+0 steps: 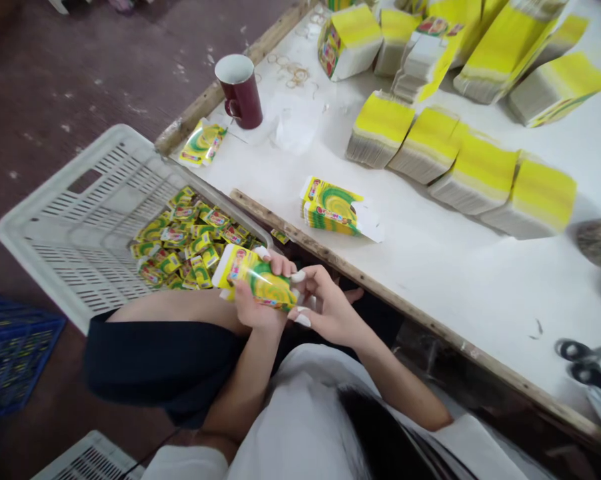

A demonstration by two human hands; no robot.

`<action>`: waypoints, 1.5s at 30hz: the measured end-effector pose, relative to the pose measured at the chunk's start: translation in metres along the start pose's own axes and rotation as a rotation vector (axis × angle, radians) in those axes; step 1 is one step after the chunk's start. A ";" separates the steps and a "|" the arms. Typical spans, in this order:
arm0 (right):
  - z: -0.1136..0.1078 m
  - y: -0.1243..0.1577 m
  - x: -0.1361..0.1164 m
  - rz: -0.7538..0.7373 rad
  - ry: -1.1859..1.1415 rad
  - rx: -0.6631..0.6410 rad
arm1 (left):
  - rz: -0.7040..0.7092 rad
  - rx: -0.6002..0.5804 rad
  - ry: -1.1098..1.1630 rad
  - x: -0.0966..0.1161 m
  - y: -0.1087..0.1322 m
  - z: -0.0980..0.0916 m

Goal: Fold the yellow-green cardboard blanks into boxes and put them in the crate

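Sitting at the desk's near edge, a person holds a box over the lap: left hand closed beneath it, right hand pinching its end. Both crate and flat stack sit within reach.

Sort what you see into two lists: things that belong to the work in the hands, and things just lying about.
In the work: yellow-green carton held in left hand and right hand; folded cartons in the white crate; small stack of flat cartons at the table edge; large yellow stacks.
Lying about: maroon mug; rubber bands; scissors; blue crate.
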State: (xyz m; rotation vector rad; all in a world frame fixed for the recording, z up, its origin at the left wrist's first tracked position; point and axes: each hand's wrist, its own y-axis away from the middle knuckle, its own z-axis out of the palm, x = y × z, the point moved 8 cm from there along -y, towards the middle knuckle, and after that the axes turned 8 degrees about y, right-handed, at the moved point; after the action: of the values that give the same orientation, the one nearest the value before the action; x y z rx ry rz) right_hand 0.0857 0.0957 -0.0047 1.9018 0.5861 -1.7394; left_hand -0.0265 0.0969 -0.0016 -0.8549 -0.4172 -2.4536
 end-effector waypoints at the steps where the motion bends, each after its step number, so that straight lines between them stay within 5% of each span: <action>1: 0.004 0.000 0.002 -0.006 -0.006 0.012 | 0.030 0.024 0.010 0.003 -0.001 -0.001; 5: -0.007 -0.004 0.003 -0.014 0.139 0.103 | 0.046 0.045 -0.140 0.000 -0.004 -0.012; 12: -0.076 -0.006 -0.026 -0.205 0.336 0.366 | 0.035 0.077 -0.318 -0.005 0.003 -0.029; 16: -0.101 0.004 -0.058 -0.417 0.754 0.499 | 0.161 -0.036 -0.336 0.022 -0.004 -0.017; 19: -0.088 0.008 -0.069 -0.549 0.998 0.381 | 0.208 -0.270 -0.662 0.030 -0.003 0.005; 22: -0.069 0.011 -0.064 -0.594 0.953 0.269 | -0.043 -0.520 -1.057 0.002 0.007 0.017; 24: -0.074 0.013 -0.058 -0.507 0.791 0.440 | -0.131 -0.559 -1.181 -0.011 0.014 0.017; 27: -0.087 0.012 -0.029 -0.245 0.331 0.664 | -0.017 -0.537 -1.246 -0.012 0.016 0.018; 30: -0.063 -0.004 0.005 0.065 -0.115 0.406 | 0.192 -0.645 -1.238 -0.012 0.021 0.023; 33: -0.041 -0.007 0.017 0.239 -0.270 0.168 | 0.336 -0.779 -1.178 -0.012 0.028 0.030; 40: -0.041 -0.002 -0.008 -0.099 0.180 0.109 | 0.064 -0.674 -1.184 -0.024 0.022 0.012; 45: -0.052 0.004 -0.019 -0.283 0.516 0.332 | 0.230 -0.566 -1.271 -0.016 0.017 0.008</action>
State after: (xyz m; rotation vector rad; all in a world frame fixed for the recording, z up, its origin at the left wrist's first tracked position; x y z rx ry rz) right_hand 0.1274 0.1254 0.0179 2.6471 0.8233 -1.5770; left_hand -0.0025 0.0925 -0.0037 -2.4842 0.0111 -1.5128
